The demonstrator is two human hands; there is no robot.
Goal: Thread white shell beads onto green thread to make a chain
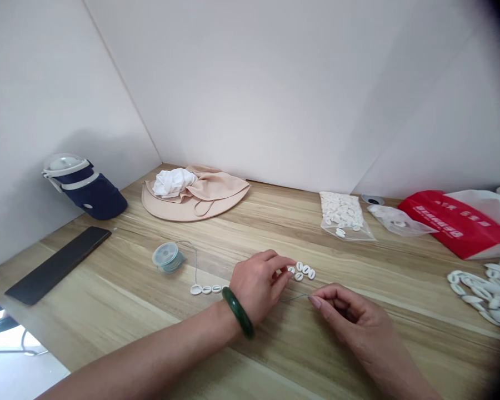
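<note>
My left hand [260, 280], with a dark green bangle [238, 313] at the wrist, reaches over the wooden table. Its thumb and forefinger meet around a small white cowrie shell [291, 270] at the edge of a little group of loose cowrie shells [305, 270]. My right hand [350, 316] pinches the end of a thin blue-grey cord [294, 299]. To the left, a row of cowrie shells [206, 290] lies along the cord, partly hidden behind my left hand. From there the cord runs up to a spool [168, 257].
A navy bottle [87, 189] and a dark flat bar [60, 264] are at the left. Toward the back lies a beige sun hat [216, 194] with white cloth on it. A bag of shells [342, 212], a red bag [454, 225] and strung shells [483, 291] are at the right.
</note>
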